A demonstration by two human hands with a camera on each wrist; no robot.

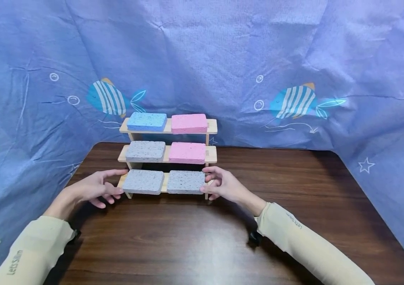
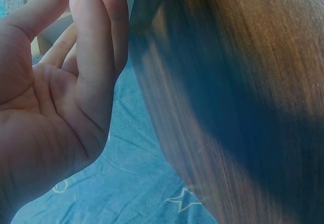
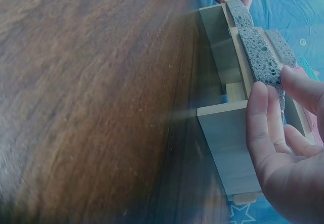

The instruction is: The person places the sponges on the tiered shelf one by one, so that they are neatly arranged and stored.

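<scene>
A three-tier wooden stand (image 1: 165,182) bears several block-shaped sponges, two per tier. On the lowest tier lie the left grey sponge (image 1: 143,181) and the right grey sponge (image 1: 185,182), both speckled. My left hand (image 1: 95,188) is at the stand's left end, its fairly straight index finger and thumb at the left sponge's outer corners. At the other end my right hand (image 1: 225,184) pinches the right sponge by its outer edge between thumb and index finger. The left wrist view shows mostly the left palm (image 2: 55,102); its fingertips are cut off at the top.
The middle tier has another grey sponge (image 1: 145,151) and a pink sponge (image 1: 187,152). Up top sit a blue sponge (image 1: 147,121) and a second pink sponge (image 1: 189,123). The stand is near the back edge of a brown table (image 1: 277,190), before a blue fish-print cloth (image 1: 202,59).
</scene>
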